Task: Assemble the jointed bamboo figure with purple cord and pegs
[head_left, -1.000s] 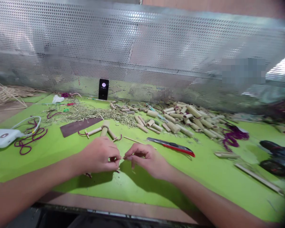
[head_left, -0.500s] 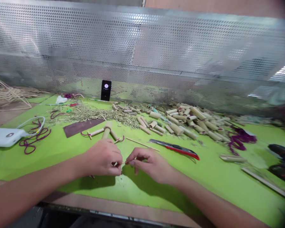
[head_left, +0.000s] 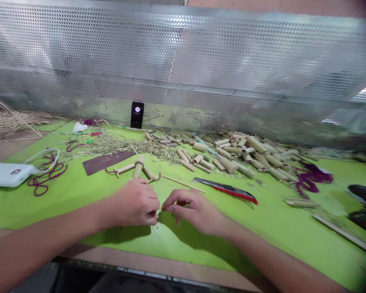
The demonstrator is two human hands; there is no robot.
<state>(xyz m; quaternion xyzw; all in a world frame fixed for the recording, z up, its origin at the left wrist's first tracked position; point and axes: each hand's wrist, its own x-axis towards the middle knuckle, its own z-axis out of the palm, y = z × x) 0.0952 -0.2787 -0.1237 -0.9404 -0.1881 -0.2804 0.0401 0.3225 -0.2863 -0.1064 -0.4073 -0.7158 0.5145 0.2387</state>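
Observation:
My left hand is closed over the lower part of a bamboo figure, built of a short tube with two thinner side pieces tied on by purple cord. Its lower end is hidden under my fingers. My right hand pinches the end of a thin bamboo stick between thumb and index finger. Only a sliver of that stick shows in the small gap between my hands. Beyond my right hand lies another thin stick, with a red and black utility knife beside it.
Cut bamboo tubes are heaped at the back right, near purple cord. Bamboo shavings and a brown strip lie behind the figure. A power bank is left, a phone stands by the mesh panel, a black tool right.
The view has shifted slightly. My left hand has edged a little closer to my right, and its fingers look more tightly closed. Both hands keep their grip.

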